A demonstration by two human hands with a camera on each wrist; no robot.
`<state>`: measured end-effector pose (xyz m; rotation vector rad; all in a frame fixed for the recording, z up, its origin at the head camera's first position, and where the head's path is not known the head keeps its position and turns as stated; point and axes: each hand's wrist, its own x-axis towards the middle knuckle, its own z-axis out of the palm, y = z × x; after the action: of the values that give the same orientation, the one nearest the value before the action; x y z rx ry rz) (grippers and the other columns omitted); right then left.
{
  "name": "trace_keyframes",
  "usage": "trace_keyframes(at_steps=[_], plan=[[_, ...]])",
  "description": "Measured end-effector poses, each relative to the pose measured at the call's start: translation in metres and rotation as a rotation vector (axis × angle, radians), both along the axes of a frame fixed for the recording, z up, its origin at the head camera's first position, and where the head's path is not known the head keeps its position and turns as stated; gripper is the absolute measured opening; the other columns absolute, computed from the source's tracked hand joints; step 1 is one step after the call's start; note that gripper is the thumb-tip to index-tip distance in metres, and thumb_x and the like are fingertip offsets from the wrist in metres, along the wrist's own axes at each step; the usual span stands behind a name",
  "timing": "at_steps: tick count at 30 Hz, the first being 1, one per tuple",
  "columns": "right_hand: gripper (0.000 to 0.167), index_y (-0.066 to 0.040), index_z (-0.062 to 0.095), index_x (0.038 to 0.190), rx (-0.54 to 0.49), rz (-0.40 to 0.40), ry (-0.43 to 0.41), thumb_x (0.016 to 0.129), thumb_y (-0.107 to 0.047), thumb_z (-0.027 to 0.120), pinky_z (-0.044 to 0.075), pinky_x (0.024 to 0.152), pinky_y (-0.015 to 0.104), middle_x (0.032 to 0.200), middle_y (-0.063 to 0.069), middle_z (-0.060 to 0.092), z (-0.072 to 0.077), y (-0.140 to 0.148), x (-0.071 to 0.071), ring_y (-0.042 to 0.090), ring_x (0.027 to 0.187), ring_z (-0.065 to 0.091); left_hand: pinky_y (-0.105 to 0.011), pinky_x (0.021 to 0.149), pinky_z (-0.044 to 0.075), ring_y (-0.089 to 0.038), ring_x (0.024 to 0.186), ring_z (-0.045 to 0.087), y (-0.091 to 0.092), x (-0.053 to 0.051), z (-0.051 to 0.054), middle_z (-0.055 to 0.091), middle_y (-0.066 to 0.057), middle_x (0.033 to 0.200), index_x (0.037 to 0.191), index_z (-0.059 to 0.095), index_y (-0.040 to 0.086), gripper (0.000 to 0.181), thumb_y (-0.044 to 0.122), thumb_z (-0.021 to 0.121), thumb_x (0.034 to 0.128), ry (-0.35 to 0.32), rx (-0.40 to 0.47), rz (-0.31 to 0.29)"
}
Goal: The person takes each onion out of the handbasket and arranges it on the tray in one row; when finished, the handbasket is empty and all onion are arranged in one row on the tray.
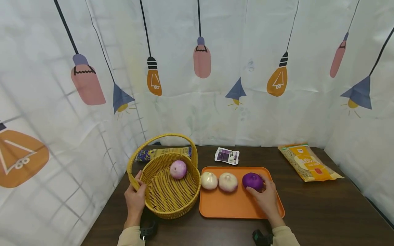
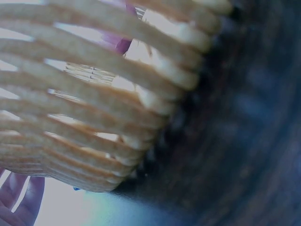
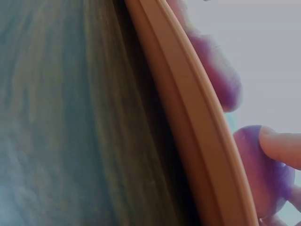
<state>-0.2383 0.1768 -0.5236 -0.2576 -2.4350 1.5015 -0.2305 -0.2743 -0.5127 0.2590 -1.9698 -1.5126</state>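
Note:
My left hand (image 1: 135, 200) holds the left side of a yellow woven basket (image 1: 172, 212), by the foot of its tall handle (image 1: 164, 135). A pale purple onion (image 1: 178, 169) sits inside the basket, toward its back right. Over the right part of an orange tray (image 1: 229, 209), my right hand (image 1: 267, 198) grips a dark purple onion (image 1: 252, 180) between thumb and fingers. In the right wrist view the thumb presses on that purple onion (image 3: 265, 174) beside the tray's rim (image 3: 193, 103). A small white onion (image 1: 209, 180) and a larger pale onion (image 1: 228, 182) rest on the tray.
Behind the basket lies a blue and yellow packet (image 1: 166, 152). A small white and purple sachet (image 1: 227, 156) lies behind the tray. At the back right is a yellow bag (image 1: 307, 162). A printed curtain (image 1: 215, 112) closes off the dark table's (image 1: 311, 208) back and sides.

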Motion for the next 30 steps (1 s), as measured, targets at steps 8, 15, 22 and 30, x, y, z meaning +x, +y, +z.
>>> trace_keyframes(at_steps=[8, 15, 22, 30], plan=[[0.075, -0.001, 0.039, 0.144, 0.024, 0.004, -0.016, 0.082, -0.017, 0.078, 0.039, 0.101, 0.056, 0.136, 0.028, 0.034, 0.0001, -0.0020, -0.0003, 0.044, 0.118, 0.044, -0.008, 0.079, 0.038, -0.022, 0.124, 0.052, -0.0007, 0.0003, 0.0004, 0.057, -0.004, 0.139, 0.122, 0.067, 0.002, 0.032, 0.000, 0.056, 0.0924, -0.018, 0.001, 0.010], [0.074, -0.001, 0.039, 0.145, -0.017, 0.041, -0.004, 0.083, -0.016, 0.078, 0.043, 0.099, 0.053, 0.140, 0.026, 0.041, 0.0016, -0.0015, 0.0017, 0.043, 0.121, 0.048, -0.009, 0.077, 0.038, -0.022, 0.123, 0.053, -0.0011, -0.0013, -0.0010, 0.058, -0.004, 0.138, 0.123, 0.067, 0.003, 0.033, 0.000, 0.056, 0.0922, -0.016, -0.013, 0.014], [0.073, 0.001, 0.041, 0.144, -0.055, 0.076, 0.020, 0.083, -0.014, 0.078, 0.042, 0.099, 0.051, 0.142, 0.025, 0.043, 0.0008, -0.0011, 0.0013, 0.043, 0.121, 0.051, -0.009, 0.077, 0.038, -0.022, 0.123, 0.053, -0.0012, -0.0013, -0.0019, 0.058, -0.003, 0.138, 0.124, 0.066, 0.004, 0.033, 0.000, 0.056, 0.0921, -0.017, -0.006, 0.011], [0.074, 0.001, 0.040, 0.144, -0.083, 0.124, 0.003, 0.083, -0.017, 0.078, 0.042, 0.100, 0.050, 0.145, 0.025, 0.041, 0.0027, -0.0001, 0.0021, 0.043, 0.124, 0.050, -0.011, 0.075, 0.037, -0.022, 0.122, 0.053, -0.0010, -0.0017, -0.0012, 0.058, -0.004, 0.138, 0.121, 0.067, 0.002, 0.031, 0.000, 0.057, 0.0915, -0.013, -0.006, 0.016]])
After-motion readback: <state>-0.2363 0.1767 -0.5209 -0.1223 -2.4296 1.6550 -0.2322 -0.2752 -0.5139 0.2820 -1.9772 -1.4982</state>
